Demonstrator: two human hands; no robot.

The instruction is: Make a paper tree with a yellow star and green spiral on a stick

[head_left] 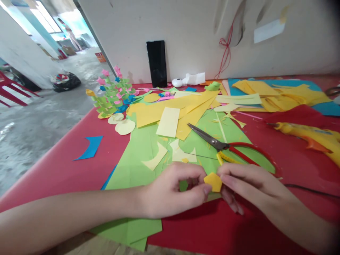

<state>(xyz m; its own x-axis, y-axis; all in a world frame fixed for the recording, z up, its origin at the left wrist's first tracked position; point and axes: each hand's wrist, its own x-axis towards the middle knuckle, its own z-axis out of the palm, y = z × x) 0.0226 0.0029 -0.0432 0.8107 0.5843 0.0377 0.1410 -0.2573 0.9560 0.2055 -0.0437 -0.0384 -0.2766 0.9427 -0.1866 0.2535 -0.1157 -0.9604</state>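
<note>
Pinched between two bare hands, a small yellow paper pentagon (213, 182) sits near the front of a red-covered table, held just above the surface litter. The left hand (180, 189) takes its left side between thumb and curled forefinger; the right hand (255, 186) closes narrowly on the right edge with its fingertips, the lower fingers hanging loose beneath. Behind lie red-handled scissors (220, 144), points up and to the left, on a light green sheet (143, 148) strewn with offcuts.

Shaping a piece this small would seem to call for fingertips only: one hand to steady it, the other to work an edge, with pressure light and even so the corners stay crisp and the flat faces do not crumple. Turning it by its rim, rather than across its middle, should keep the sides equal.

The pentagon shows one flat, bright face toward the camera, its sides straight and its visible corners clean, with the left thumb covering part of its lower left. A curved yellow strip (230, 157) shows just behind the right fingers; whether it joins the pentagon cannot be told through the blur.
</note>
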